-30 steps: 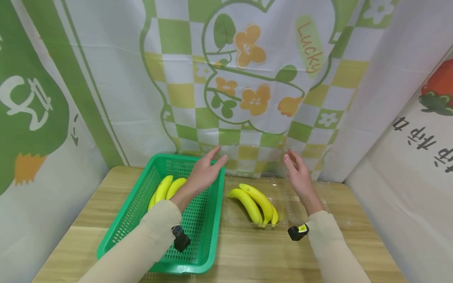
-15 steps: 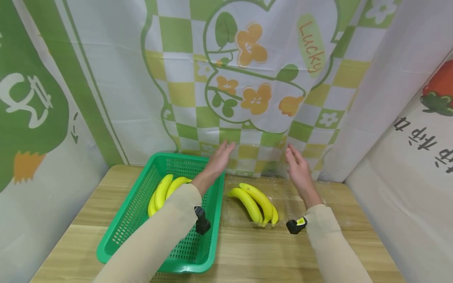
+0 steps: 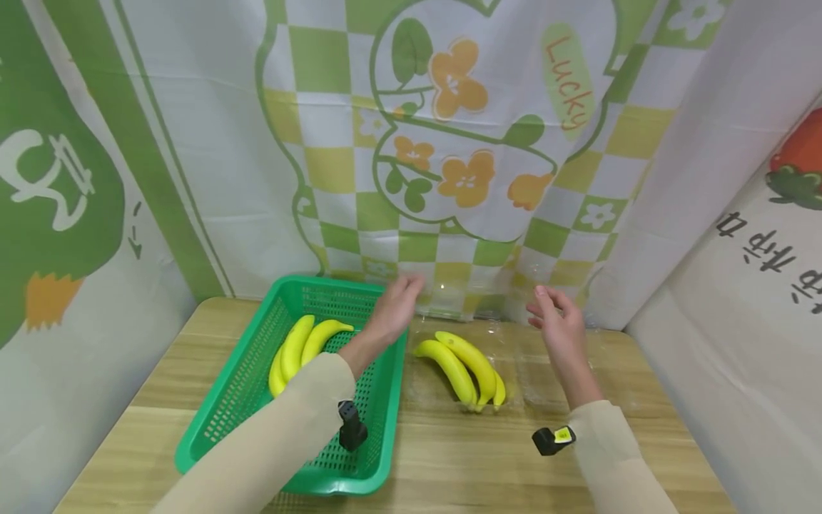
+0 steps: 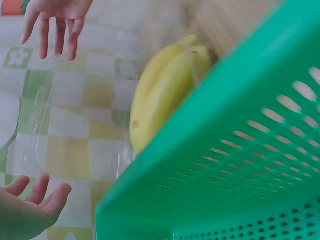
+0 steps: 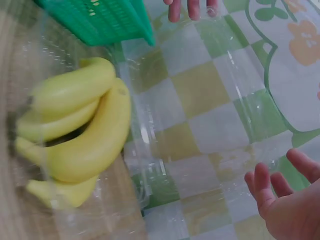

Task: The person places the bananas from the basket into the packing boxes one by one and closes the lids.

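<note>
Several yellow bananas (image 3: pixel 472 371) lie in a clear plastic box (image 5: pixel 107 215) on the table. Its see-through lid (image 5: pixel 200 125) appears to stand raised behind them, faint in every view. My left hand (image 3: pixel 394 307) hovers over the far right corner of the green basket (image 3: pixel 379 457), at the left of the lid. My right hand (image 3: pixel 565 332) is at the lid's right, palm turned inward. Both hands hold nothing, their fingers relaxed, as the left wrist view and right wrist view show. Whether any fingertip touches the clear lid, I cannot tell.
More bananas (image 3: pixel 298 350) lie in the basket at the left. Another patch of clear plastic (image 3: pixel 597 357) is on the wooden table (image 3: pixel 475 464) to the right of the box. A patterned cloth (image 3: pixel 462 178) hangs along the back edge.
My left hand first moved right, away from above the basket's middle, then dipped slightly. My right hand has shifted a little right and lower. The bananas stay put.
</note>
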`<state>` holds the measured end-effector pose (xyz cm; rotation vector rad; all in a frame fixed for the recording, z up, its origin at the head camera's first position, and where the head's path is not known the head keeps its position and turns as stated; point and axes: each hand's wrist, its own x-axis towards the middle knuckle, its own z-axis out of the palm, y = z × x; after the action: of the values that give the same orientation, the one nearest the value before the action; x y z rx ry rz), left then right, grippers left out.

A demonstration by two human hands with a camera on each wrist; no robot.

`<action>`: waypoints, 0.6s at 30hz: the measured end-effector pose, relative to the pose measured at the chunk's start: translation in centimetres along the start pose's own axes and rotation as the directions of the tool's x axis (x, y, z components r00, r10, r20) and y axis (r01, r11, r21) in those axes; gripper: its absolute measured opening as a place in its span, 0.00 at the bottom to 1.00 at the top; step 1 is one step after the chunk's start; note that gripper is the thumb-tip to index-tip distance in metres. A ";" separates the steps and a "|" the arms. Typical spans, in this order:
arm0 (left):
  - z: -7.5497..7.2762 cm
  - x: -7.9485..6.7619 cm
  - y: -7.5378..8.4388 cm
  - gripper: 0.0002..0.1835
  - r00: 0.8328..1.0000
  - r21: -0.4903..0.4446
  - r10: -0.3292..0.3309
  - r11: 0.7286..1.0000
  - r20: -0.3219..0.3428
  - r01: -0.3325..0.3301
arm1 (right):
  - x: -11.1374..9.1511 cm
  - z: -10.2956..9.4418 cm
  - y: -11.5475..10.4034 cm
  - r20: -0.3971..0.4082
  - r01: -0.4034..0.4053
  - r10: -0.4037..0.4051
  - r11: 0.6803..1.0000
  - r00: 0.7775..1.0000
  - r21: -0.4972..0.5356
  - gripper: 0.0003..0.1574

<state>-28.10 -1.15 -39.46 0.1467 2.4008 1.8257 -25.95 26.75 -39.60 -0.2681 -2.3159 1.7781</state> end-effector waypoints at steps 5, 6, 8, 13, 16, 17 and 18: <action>0.1 -1.4 -0.5 0.36 1.000 0.117 -0.015 0.993 0.024 0.012 | -1.5 -0.1 1.1 -0.048 -0.026 0.030 0.995 0.998 0.094 0.27; 0.2 -1.6 -0.5 0.35 0.999 0.136 -0.013 0.991 0.030 0.009 | -1.7 -0.1 1.4 -0.060 -0.034 0.041 0.993 0.997 0.117 0.26; 0.2 -1.9 -0.7 0.35 0.999 0.172 -0.020 0.985 0.045 0.012 | -2.3 -0.1 1.9 -0.087 -0.047 0.061 0.987 0.994 0.152 0.23; 0.1 -2.4 -1.2 0.35 0.995 0.246 -0.044 0.969 0.093 0.019 | -3.5 -0.1 3.5 -0.101 -0.098 0.118 0.978 0.988 0.185 0.17; 0.3 -2.7 -1.5 0.34 0.992 0.300 -0.054 0.954 0.112 0.018 | -4.0 -0.2 4.4 -0.085 -0.143 0.157 0.978 0.984 0.150 0.19; 0.3 -2.8 -1.5 0.33 0.991 0.311 -0.055 0.950 0.124 0.014 | -4.1 -0.3 4.6 -0.077 -0.156 0.167 0.979 0.983 0.131 0.20; 0.4 -3.0 -1.5 0.33 0.990 0.324 -0.055 0.946 0.132 0.009 | -4.2 -0.3 4.8 -0.069 -0.168 0.176 0.980 0.982 0.109 0.21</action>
<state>-25.12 -1.65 -40.92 0.2550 2.5637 1.3456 -21.72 27.10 -44.37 -0.5260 -2.1973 1.9226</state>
